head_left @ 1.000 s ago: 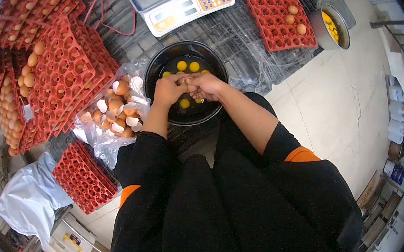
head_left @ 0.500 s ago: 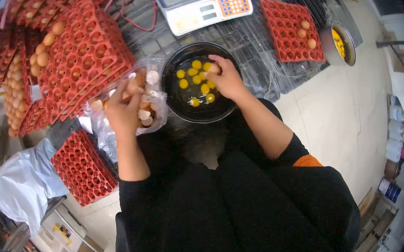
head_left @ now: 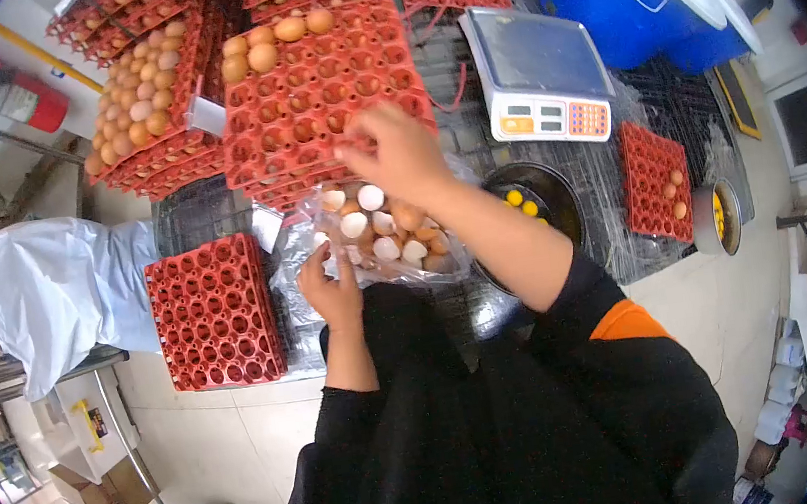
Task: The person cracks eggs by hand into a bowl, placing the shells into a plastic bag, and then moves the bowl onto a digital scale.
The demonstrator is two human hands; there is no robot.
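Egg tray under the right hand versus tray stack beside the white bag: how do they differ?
The egg tray holds a few brown eggs at its far edge; the tray stack shows only empty cells. The egg tray tops a pile of trays; the tray stack sits apart, nearer the person. Both are red.

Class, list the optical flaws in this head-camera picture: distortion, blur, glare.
Head view: strong fisheye bending, with a black ring masking the corners; the right hand over the red plastic egg tray looks slightly motion-blurred; the clear plastic bag of eggshells by the left hand shows soft glare; lighting is even, shadows weak.
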